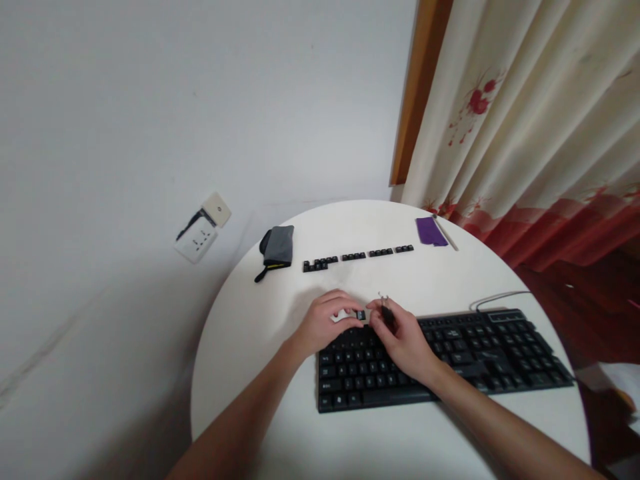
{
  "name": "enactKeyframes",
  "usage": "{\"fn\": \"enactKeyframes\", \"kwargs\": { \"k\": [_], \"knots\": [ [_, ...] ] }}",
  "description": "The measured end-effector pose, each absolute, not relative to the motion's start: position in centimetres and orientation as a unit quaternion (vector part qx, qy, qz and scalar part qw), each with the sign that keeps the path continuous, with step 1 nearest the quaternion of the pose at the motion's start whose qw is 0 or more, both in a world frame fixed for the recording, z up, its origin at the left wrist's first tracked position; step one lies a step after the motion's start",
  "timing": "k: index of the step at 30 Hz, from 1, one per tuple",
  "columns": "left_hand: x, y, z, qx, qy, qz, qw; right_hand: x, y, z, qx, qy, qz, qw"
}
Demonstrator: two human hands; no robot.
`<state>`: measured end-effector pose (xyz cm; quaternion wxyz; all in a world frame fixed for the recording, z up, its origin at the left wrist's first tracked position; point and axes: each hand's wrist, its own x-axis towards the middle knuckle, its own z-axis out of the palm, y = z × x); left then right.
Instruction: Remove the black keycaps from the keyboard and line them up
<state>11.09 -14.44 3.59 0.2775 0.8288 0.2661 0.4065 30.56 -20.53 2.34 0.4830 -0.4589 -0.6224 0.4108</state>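
Note:
A black keyboard [395,398] lies on the white round table, with bare key places along part of its top left edge. Above that edge, my left hand [327,320] pinches a small black keycap [361,315] between thumb and fingers. My right hand [403,340] is over the keyboard's upper left half, its fingers curled round a keycap puller [387,313] with a dark handle and thin wire prongs pointing away from me. The right fingertips come close to the keycap; whether they touch it I cannot tell. Farther back, several loose keycaps [354,256] stand in a row of small groups.
A grey pouch [279,245] is at the table's [240,373] back left. At the back right lie a purple cloth [431,231] and a thin stick [447,233]. The keyboard cable [500,295] runs behind its right side. Wall and curtain [500,133] stand beyond.

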Motion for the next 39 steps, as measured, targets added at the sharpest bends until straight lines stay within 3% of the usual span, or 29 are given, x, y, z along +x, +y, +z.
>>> {"fn": "enactKeyframes", "kwargs": {
  "k": [18, 27, 39],
  "knots": [
    [11.1, -14.4, 3.8, 0.817, 0.254, 0.414, 0.309, 30.4, -20.6, 3.1, -0.471, -0.660, 0.367, 0.456],
    [10.9, -14.3, 3.3, 0.789, 0.294, 0.389, 0.373, 30.1, -20.5, 3.1, -0.478, -0.658, 0.354, 0.461],
    [9.3, -11.9, 4.1, 0.491, 0.436, 0.638, 0.402, 28.8, -15.4, 5.8, -0.509, -0.645, 0.298, 0.485]
  ]
}}
